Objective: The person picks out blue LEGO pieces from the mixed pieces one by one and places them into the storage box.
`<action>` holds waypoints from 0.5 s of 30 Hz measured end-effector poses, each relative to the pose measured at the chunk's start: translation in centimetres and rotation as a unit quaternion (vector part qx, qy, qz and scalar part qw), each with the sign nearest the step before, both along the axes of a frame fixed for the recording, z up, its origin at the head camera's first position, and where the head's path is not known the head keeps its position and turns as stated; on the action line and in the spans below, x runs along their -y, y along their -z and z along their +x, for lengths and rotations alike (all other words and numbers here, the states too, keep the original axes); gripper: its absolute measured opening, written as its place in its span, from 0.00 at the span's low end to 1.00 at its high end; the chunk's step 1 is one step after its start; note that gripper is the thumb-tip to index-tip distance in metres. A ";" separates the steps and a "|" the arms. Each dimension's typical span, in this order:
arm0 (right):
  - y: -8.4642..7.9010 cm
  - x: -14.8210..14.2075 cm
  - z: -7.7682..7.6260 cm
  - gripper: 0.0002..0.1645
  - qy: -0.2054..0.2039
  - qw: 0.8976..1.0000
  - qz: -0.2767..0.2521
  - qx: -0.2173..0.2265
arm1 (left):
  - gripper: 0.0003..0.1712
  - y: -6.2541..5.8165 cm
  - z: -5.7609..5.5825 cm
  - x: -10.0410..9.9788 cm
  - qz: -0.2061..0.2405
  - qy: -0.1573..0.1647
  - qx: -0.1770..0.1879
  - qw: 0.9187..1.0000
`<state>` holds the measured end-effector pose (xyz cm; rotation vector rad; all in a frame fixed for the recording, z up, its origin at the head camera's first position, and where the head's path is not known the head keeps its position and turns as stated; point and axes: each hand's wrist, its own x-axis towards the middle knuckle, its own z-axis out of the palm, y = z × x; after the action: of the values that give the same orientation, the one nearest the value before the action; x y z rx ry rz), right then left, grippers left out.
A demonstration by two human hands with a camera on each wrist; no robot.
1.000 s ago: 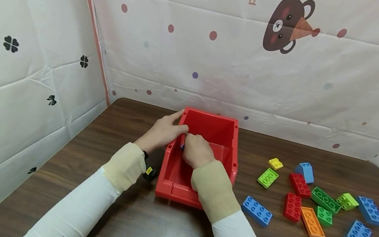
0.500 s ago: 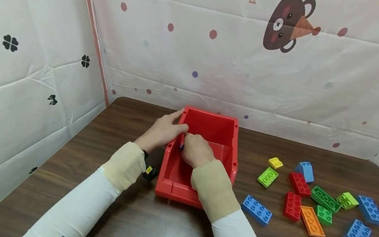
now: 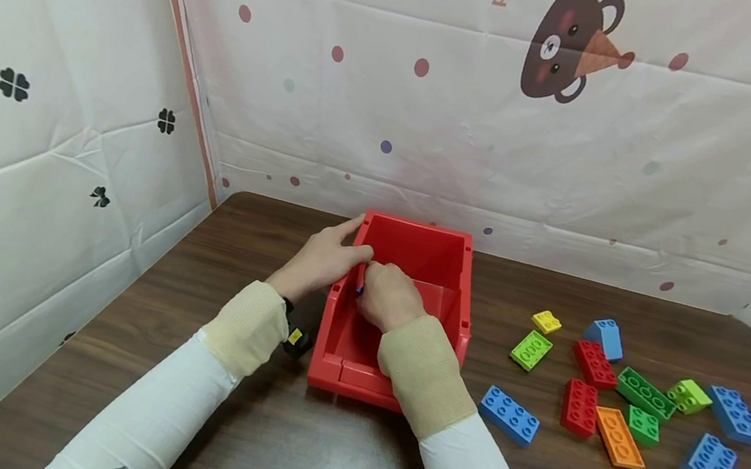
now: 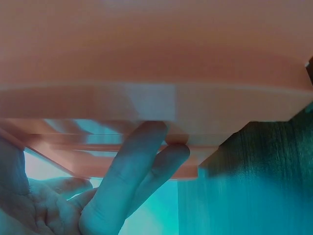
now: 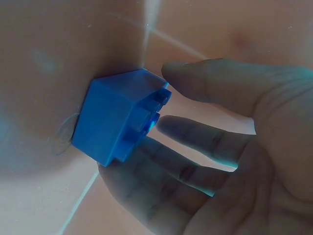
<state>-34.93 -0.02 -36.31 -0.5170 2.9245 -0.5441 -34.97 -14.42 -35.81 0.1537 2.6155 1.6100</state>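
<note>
In the head view a red plastic bin (image 3: 384, 397) stands on the table. My left hand (image 3: 321, 261) grips its left wall, the thumb hooked over the rim. Two fingers (image 4: 132, 181) of that hand reach up against the outer side in the left wrist view. Inside the bin is my right hand (image 3: 390, 296), back of the hand up. The right wrist view shows it holding a blue toy brick (image 5: 102, 117) near an inner corner of the bin. Its thumb is at the brick's top edge, other fingers run along and under it, and the studs face the palm.
Loose toy bricks lie to the right on the brown table (image 3: 277, 452): a blue brick (image 3: 509, 416) near the bin, a lime brick (image 3: 532, 351), a yellow brick (image 3: 546, 322), an orange plate (image 3: 620, 439) and several more. A printed cloth (image 3: 366, 115) hangs behind.
</note>
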 end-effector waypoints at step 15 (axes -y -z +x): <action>-2.6 -1.4 0.7 0.27 0.007 0.999 -0.015 -0.030 | 0.43 0.0 0.3 -0.2 -0.019 -0.010 -0.008 1.000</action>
<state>-34.20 1.36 -33.71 -0.5245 2.9827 -0.5861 -34.69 -14.19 -35.77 0.1398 2.6647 1.5703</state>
